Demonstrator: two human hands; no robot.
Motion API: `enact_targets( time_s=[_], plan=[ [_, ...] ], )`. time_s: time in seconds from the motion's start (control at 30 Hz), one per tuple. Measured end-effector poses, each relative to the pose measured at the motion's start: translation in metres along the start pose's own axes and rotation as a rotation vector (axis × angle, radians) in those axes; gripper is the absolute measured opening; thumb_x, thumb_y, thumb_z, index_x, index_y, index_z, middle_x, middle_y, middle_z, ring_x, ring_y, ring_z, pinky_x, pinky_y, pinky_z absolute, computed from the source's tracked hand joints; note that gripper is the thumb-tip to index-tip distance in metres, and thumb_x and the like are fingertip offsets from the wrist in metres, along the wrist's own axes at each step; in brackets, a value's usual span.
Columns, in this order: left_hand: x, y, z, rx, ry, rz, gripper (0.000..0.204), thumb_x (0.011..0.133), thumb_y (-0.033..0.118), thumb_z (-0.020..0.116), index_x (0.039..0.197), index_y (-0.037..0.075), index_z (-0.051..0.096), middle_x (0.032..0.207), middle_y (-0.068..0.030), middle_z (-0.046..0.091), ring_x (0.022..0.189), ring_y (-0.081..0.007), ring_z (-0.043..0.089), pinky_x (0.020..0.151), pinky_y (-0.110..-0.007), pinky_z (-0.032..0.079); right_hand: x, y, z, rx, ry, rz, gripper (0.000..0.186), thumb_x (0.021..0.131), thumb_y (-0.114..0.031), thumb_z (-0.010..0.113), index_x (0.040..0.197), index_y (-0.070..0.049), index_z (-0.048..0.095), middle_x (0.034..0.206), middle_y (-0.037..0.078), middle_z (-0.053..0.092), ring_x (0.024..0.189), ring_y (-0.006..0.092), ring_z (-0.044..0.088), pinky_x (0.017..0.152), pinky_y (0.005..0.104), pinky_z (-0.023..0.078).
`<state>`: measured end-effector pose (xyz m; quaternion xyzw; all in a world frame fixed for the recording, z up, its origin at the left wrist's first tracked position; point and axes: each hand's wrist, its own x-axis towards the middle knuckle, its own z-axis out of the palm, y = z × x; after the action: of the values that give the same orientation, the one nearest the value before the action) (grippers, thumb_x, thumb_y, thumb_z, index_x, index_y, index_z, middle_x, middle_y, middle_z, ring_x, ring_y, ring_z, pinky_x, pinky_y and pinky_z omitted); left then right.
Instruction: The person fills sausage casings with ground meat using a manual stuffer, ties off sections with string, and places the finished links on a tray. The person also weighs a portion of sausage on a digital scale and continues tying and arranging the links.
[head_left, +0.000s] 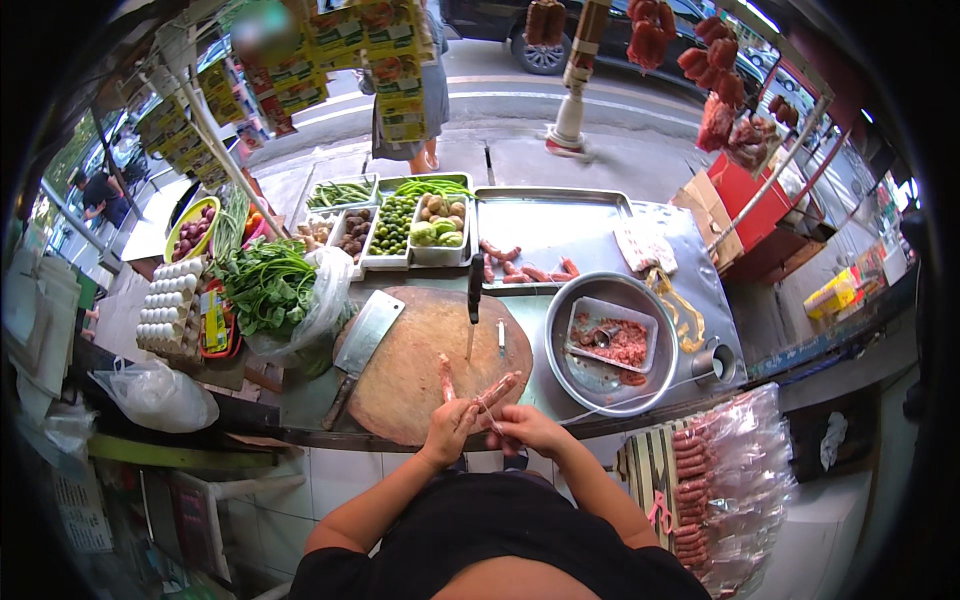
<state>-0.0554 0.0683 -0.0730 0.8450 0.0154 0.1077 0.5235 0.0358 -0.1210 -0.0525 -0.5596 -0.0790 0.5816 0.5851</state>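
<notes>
Both hands meet at the near edge of a round wooden chopping board point(430, 310). My left hand point(450, 430) is closed on a sausage point(497, 390); another link point(447, 375) points away beside it. Fingers pinched, my right hand point(525, 428) grips a thin string point(640, 402) that runs rightward to a metal cup point(714, 364). On the board's left rests a cleaver point(370, 332). A black-handled knife point(475, 290) stands with its tip on the wood, near a slim syringe-like item point(502, 338).
Right of the board, a steel bowl point(562, 372) holds a white tub of minced meat point(630, 342). Behind are a metal tray point(550, 196) with sausages point(525, 270) and vegetable bins point(395, 225). Greens point(265, 285) and eggs point(172, 310) stand left. Bagged sausages point(740, 490) lie lower right.
</notes>
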Motion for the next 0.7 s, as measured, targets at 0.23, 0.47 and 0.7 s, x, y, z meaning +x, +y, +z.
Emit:
enact_targets(
  time_s=[0.23, 0.47, 0.7],
  plan=[
    [0.0, 0.029, -0.018, 0.454, -0.077, 0.303, 0.015, 0.093, 0.013, 0.053, 0.097, 0.01, 0.067, 0.062, -0.0108, 0.053, 0.065, -0.0269, 0.061, 0.093, -0.046, 0.046, -0.053, -0.058, -0.01, -0.105, 0.081, -0.342, 0.014, 0.097, -0.008, 0.057, 0.101, 0.001, 0.066, 0.082, 0.007, 0.068, 0.064, 0.0095, 0.058, 0.059, 0.0217, 0.046],
    [0.007, 0.018, -0.015, 0.646, -0.075, 0.401, 0.02, 0.091, 0.031, 0.057, 0.089, 0.026, 0.076, 0.052, -0.0057, 0.053, 0.053, -0.0191, 0.061, 0.119, -0.054, 0.021, -0.012, -0.046, 0.001, 0.426, 0.137, -0.717, 0.017, 0.1, -0.018, 0.055, 0.099, -0.003, 0.063, 0.08, 0.008, 0.065, 0.069, 0.0185, 0.061, 0.071, 0.0344, 0.052],
    [-0.008, -0.01, -0.03, 0.311, -0.063, 0.177, 0.026, 0.091, 0.02, 0.052, 0.072, 0.004, 0.06, 0.074, -0.0153, 0.061, 0.077, -0.0352, 0.063, 0.076, -0.044, 0.052, -0.023, -0.076, -0.074, 0.717, 0.38, -0.84, 0.024, 0.099, -0.033, 0.057, 0.09, -0.012, 0.056, 0.055, -0.007, 0.028, 0.045, 0.0067, 0.028, 0.041, 0.0253, 0.026]
  ],
)
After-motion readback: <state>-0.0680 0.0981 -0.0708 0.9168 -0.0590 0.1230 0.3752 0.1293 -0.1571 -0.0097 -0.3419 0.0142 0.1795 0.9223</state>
